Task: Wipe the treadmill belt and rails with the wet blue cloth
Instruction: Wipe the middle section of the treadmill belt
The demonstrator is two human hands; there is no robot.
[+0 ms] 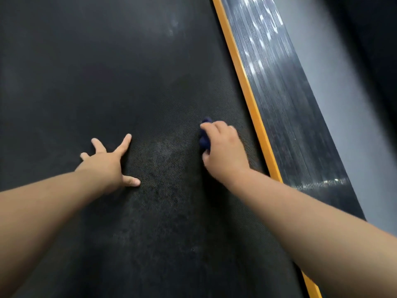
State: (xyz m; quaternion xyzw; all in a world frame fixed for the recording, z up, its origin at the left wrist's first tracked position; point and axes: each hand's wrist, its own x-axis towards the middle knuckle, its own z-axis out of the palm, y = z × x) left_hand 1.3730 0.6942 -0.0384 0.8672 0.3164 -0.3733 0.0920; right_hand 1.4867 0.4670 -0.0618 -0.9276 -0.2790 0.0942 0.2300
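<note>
Blue cloth (204, 140) is looking soft and limp, so right hand (224, 151) is bunching it tight against the belt (129, 72), left hand (107, 162) splaying flat

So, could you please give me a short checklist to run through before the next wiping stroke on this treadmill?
1. Grip of the right hand round the bunched dark blue cloth: ok.
2. Cloth touching the black textured treadmill belt: ok.
3. The left hand flat on the belt, apart from the cloth: ok.
4. Cloth wet enough: cannot tell.
5. Belt free of pale smudges: not ok, one shows ahead.
6. Wiping of the ribbed dark side rail beyond the orange strip: cannot tell.
</note>
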